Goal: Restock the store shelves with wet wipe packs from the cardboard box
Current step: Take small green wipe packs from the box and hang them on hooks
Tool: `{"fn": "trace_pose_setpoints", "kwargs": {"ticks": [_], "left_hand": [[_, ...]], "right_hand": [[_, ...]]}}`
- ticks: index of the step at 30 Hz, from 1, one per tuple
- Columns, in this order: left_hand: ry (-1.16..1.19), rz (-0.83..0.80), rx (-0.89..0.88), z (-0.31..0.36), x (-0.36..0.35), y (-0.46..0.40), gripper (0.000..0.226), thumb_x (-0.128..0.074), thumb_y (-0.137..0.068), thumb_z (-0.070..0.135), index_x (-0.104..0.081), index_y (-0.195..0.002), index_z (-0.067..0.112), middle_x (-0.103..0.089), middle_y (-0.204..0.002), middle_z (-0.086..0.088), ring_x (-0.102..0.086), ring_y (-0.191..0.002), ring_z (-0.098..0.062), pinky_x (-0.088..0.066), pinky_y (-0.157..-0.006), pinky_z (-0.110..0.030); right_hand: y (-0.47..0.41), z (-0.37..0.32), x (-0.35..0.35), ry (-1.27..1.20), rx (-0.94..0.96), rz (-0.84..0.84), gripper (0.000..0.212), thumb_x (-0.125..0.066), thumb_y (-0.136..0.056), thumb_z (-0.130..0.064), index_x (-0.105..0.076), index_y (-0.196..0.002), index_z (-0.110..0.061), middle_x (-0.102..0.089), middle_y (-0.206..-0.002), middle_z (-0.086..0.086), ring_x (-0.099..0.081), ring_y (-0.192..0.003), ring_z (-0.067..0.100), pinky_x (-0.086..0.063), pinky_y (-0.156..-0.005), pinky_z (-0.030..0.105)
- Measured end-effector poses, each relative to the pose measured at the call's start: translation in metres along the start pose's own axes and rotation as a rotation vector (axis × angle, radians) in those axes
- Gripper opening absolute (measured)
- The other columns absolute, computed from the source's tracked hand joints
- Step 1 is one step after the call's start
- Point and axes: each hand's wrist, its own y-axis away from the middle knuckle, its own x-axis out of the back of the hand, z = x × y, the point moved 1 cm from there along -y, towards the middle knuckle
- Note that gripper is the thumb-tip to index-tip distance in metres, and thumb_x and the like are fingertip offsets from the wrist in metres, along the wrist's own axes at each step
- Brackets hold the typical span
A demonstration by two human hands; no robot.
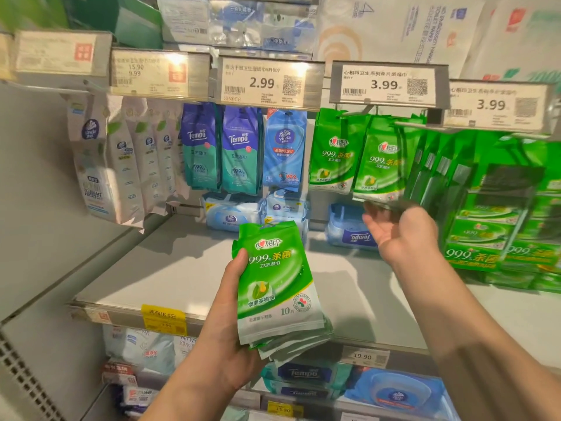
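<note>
My left hand [233, 338] grips a stack of several green wet wipe packs [277, 287], held upright in front of the grey shelf [170, 268]. My right hand [400, 232] is raised palm up, fingers relaxed, just under the bottom edge of a green pack hanging on a hook [381, 165]. Its fingertips are blurred and appear to touch that pack. A second green pack [337, 150] hangs on the hook to its left. The cardboard box is out of view.
Blue Tempo packs [221, 147], a blue Vinda pack [283, 150] and white packs [121, 159] hang further left. Larger green multi-packs [498, 214] hang at the right. Blue wipe packs [352, 232] lie at the shelf's back. Price tags [267, 83] line the rail above.
</note>
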Motion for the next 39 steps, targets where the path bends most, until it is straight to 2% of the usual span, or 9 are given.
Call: {"fn": "trace_pose_setpoints", "kwargs": {"ticks": [4,10,12,15,18,25,29,32,39], "left_hand": [[0.008,-0.013,0.006,0.000,0.000,-0.001,0.051,-0.065,-0.077,0.059,-0.083,-0.098,0.016,-0.076,-0.113,-0.018,-0.076,-0.082,-0.036,-0.051,-0.094,-0.048],[-0.022,-0.026,0.006,-0.003,-0.002,-0.005,0.053,-0.060,-0.084,0.062,-0.083,-0.095,0.016,-0.076,-0.111,-0.019,-0.076,-0.080,-0.035,-0.056,-0.081,-0.045],[-0.024,-0.031,0.025,-0.006,-0.003,-0.007,0.057,-0.060,-0.084,0.063,-0.081,-0.107,0.015,-0.074,-0.116,-0.020,-0.074,-0.088,-0.037,-0.054,-0.088,-0.048],[-0.040,-0.031,0.054,-0.012,-0.005,-0.010,0.064,-0.060,-0.084,0.064,-0.076,-0.120,0.012,-0.070,-0.124,-0.023,-0.070,-0.102,-0.039,-0.046,-0.103,-0.052],[-0.034,-0.080,0.066,-0.018,-0.005,-0.013,0.060,-0.053,-0.090,0.061,-0.080,-0.110,0.012,-0.072,-0.120,-0.022,-0.074,-0.092,-0.036,-0.051,-0.093,-0.047],[-0.096,-0.050,0.060,-0.025,0.000,-0.017,0.061,-0.060,-0.084,0.061,-0.079,-0.111,0.009,-0.072,-0.118,-0.023,-0.074,-0.090,-0.035,-0.056,-0.086,-0.045],[-0.162,-0.041,0.054,-0.030,0.001,-0.022,0.068,-0.059,-0.083,0.063,-0.072,-0.127,0.011,-0.068,-0.129,-0.022,-0.067,-0.117,-0.039,-0.049,-0.104,-0.052],[-0.176,-0.063,0.068,-0.036,0.000,-0.026,0.067,-0.054,-0.087,0.063,-0.072,-0.127,0.012,-0.066,-0.132,-0.021,-0.064,-0.122,-0.039,-0.043,-0.111,-0.053],[-0.162,-0.034,0.058,-0.048,-0.010,-0.040,0.053,-0.052,-0.093,0.052,-0.078,-0.117,0.012,-0.071,-0.125,-0.020,-0.072,-0.108,-0.036,-0.052,-0.096,-0.047]], "right_hand": [[0.022,0.008,0.012,0.153,-0.064,-0.059,0.011,-0.044,-0.104,-0.019,-0.053,-0.105,-0.014,-0.070,-0.117,0.011,-0.078,-0.076,0.024,-0.060,-0.055,0.033],[0.084,0.009,0.019,0.403,-0.008,-0.187,0.008,-0.057,-0.100,-0.019,-0.063,-0.097,-0.015,-0.067,-0.072,0.002,-0.058,-0.053,0.017,-0.042,-0.053,0.029],[0.105,0.006,0.019,0.601,0.085,-0.235,0.012,-0.058,-0.101,-0.021,-0.064,-0.100,-0.011,-0.064,-0.070,0.005,-0.051,-0.050,0.018,-0.036,-0.049,0.028],[0.137,0.007,0.020,0.877,0.144,-0.360,0.033,-0.062,-0.096,-0.048,-0.068,-0.096,-0.015,-0.063,-0.069,-0.001,-0.050,-0.051,0.014,-0.037,-0.048,0.027],[0.157,0.015,0.022,1.077,0.107,-0.439,0.058,-0.063,-0.074,-0.080,-0.069,-0.093,-0.025,-0.063,-0.065,-0.012,-0.055,-0.054,0.004,-0.042,-0.059,0.028],[0.149,0.031,0.035,1.118,0.094,-0.430,0.042,-0.082,-0.075,-0.053,-0.065,-0.103,-0.026,-0.069,-0.072,-0.014,-0.063,-0.060,-0.005,-0.049,-0.061,0.022],[0.142,0.032,0.046,1.089,0.026,-0.506,0.025,-0.074,-0.088,-0.043,-0.074,-0.096,-0.019,-0.079,-0.085,-0.002,-0.075,-0.079,0.017,-0.059,-0.081,0.041],[0.130,0.032,0.057,1.086,0.040,-0.458,0.032,-0.066,-0.093,-0.047,-0.073,-0.097,-0.016,-0.075,-0.095,0.015,-0.070,-0.083,0.032,-0.057,-0.065,0.033],[0.112,0.032,0.070,0.946,-0.017,-0.375,0.029,-0.058,-0.097,-0.049,-0.070,-0.099,-0.023,-0.074,-0.077,-0.001,-0.064,-0.064,0.007,-0.050,-0.064,0.032]]}}
